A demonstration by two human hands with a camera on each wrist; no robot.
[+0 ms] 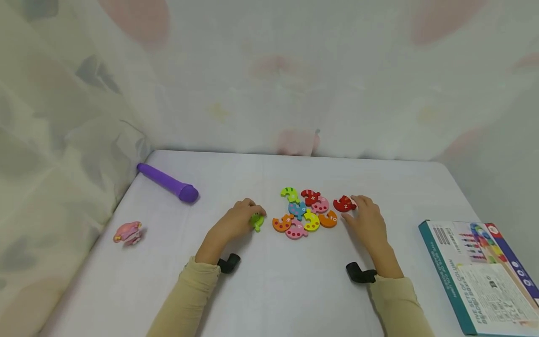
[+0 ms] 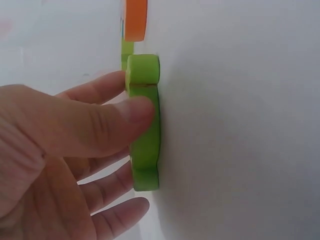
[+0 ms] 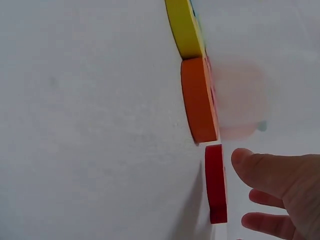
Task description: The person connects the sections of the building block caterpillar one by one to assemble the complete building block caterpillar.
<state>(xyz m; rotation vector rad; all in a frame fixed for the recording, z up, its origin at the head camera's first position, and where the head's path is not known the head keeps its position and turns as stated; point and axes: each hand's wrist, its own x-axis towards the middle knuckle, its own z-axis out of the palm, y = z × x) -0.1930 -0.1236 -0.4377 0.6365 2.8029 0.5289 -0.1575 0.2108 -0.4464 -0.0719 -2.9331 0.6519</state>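
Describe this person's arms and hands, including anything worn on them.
Beige long sleeves cover the forearms, ending near the wrists. A black angled piece juts inward at each wrist. The left hand and right hand wear no gloves.

The left hand [image 1: 236,220] covers part of the green piece [image 1: 256,223], so I can't see all of it. The box [image 1: 450,262] runs off the head view's right edge, its fine print [image 1: 498,291] too tiny to read. The left wrist view crops an orange piece [image 2: 135,21] above; the right wrist view crops a yellow piece [image 3: 186,31] and the right hand [image 3: 285,182].
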